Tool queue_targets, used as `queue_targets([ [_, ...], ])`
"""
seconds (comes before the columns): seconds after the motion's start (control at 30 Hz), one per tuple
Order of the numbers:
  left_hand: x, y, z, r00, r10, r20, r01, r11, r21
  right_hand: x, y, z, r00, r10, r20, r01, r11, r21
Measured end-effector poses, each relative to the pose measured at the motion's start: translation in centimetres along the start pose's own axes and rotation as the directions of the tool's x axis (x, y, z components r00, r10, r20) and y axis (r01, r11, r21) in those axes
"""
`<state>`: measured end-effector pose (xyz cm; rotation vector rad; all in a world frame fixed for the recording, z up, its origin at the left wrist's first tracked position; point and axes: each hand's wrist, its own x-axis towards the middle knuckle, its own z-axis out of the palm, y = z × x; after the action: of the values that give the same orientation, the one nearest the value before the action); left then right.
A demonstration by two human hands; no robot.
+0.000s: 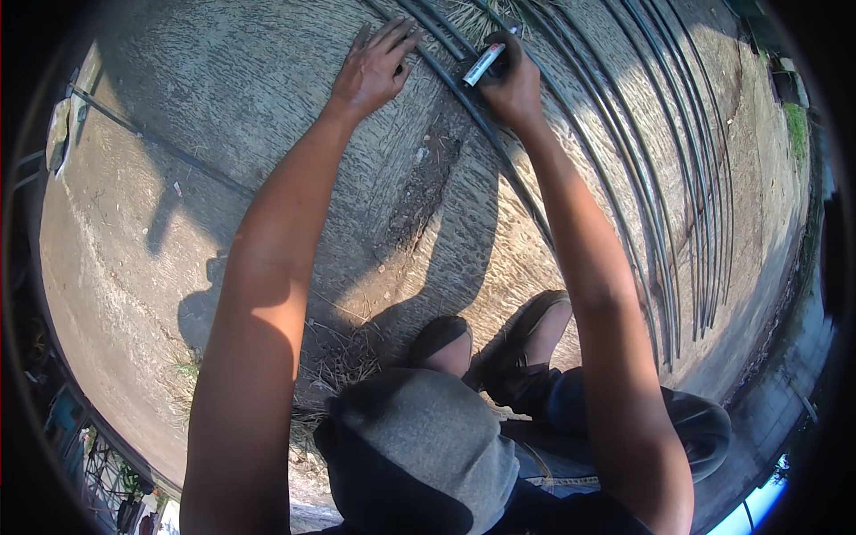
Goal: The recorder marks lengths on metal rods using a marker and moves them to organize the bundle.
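My left hand (373, 73) is at the top of the view, fingers stretched out and slightly apart, just left of a long dark rod (477, 114). I see nothing held in it. To its right, my right hand (517, 87) is closed around a white marker (484, 65), a slim tube with small red print. The marker slants across the hand, and its upper end is partly covered by the fingers. Both hands are low over the rods; whether the right one touches a rod I cannot tell.
Several more long dark rods (615, 125) lie side by side on rough concrete ground (223, 98), running from the top toward the right. Dry grass (473, 20) pokes out among them. My shoes (443, 343) stand near the rods' lower ends. A dirt-filled crack (419, 196) crosses the concrete.
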<state>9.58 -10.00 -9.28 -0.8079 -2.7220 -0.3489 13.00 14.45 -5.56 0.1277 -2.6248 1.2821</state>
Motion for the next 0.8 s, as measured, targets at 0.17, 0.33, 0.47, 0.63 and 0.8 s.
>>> queue_targets([
  [0.17, 0.7, 0.2, -0.1, 1.000, 0.023, 0.014, -0.024, 0.999, 0.036, -0.5, 1.7, 0.6, 0.992, -0.032, -0.119, 0.046, 0.992, 0.116],
  [0.33, 0.9, -0.1, -0.5, 0.998, 0.062, 0.018, -0.063, 0.998, 0.030, -0.6, 0.9, 0.7, 0.998, -0.007, -0.065, 0.014, 0.994, 0.105],
  [0.47, 1.5, 1.6, -0.2, 0.999, 0.001, -0.033, -0.003, 0.998, -0.063, -0.3, 0.2, 1.5, 0.990, -0.074, -0.119, 0.075, 0.997, 0.007],
  [0.63, 1.9, 1.5, 0.0, 0.996, -0.055, -0.065, 0.044, 0.986, -0.164, 0.7, -0.7, 2.8, 0.983, -0.049, -0.176, 0.052, 0.999, 0.012],
  [0.8, 1.8, 1.9, 0.0, 0.996, -0.001, -0.088, 0.000, 1.000, -0.010, 0.4, -0.3, 1.7, 0.993, -0.040, -0.110, 0.049, 0.995, 0.088],
])
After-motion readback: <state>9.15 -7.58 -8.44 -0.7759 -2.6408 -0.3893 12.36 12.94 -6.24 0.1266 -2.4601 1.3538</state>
